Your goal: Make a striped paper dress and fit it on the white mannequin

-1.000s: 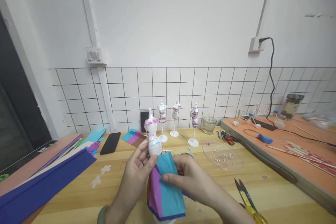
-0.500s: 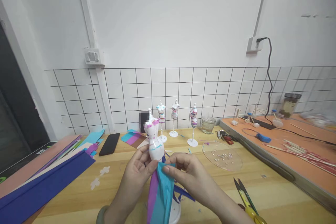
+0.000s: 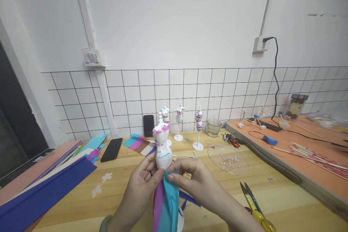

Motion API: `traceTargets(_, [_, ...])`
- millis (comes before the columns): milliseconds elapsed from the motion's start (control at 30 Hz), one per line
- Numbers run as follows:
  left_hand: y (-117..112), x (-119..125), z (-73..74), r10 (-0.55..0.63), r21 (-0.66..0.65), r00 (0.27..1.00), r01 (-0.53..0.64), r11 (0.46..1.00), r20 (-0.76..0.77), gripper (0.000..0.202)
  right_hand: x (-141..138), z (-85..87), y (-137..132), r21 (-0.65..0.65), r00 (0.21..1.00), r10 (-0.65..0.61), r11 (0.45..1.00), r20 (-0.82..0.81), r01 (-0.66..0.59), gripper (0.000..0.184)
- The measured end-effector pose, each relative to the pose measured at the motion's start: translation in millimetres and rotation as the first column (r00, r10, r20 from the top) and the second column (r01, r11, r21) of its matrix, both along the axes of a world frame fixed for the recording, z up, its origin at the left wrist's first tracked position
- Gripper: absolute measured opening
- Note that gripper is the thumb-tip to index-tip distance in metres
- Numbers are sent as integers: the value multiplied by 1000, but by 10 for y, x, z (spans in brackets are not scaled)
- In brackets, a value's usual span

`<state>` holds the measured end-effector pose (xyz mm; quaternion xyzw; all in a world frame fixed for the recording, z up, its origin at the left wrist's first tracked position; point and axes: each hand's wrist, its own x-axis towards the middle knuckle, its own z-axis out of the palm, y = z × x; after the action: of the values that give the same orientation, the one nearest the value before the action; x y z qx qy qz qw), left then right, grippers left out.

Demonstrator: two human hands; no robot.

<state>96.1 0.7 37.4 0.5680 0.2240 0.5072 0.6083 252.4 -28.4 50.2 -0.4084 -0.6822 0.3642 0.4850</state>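
Head view: a large white dress-form mannequin with pink and blue marks (image 3: 164,157) is seen upright above a pale wooden table (image 3: 81,215); a thin, creased purple-and-teal striped sheet (image 3: 169,203) is held in front of the mannequin's lower part, just below its hips. By the left hand (image 3: 144,181) the sheet's upper edge is pressed under the thumb, towards the mannequin, while the other fingers are curled and partly hidden behind it; by the right hand (image 3: 194,177) the teal upper edge is pinched between thumb and forefinger, with the remaining fingers bent inward. Behind the mannequin three small painted white dress forms (image 3: 199,119) are seen; to its left are laid a flat black phone (image 3: 112,149), white flower-shaped cutouts (image 3: 107,177) and a spread of coloured sheets topped by navy blue (image 3: 54,190); to its right are placed a clear round disc (image 3: 216,149) strewn with small shiny gems (image 3: 228,161) and, nearer, yellow-handled scissors (image 3: 259,217) with dark parted blades.
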Motion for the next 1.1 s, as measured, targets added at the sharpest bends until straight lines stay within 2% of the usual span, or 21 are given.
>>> traceTargets(367, [33,11,-47,-31,30,999,31,999,15,43,12,-9,5,9,993,-84,996,81,84,4])
traceTargets(767, [7,16,-39,-46,1,998,46,999,36,42,11,17,-5,36,989,-97,995,111,93,9])
traceTargets(1100, [-51,22,-19,-32,6,999,32,999,-31,49,17,-2,3,61,990,-97,994,98,91,6])
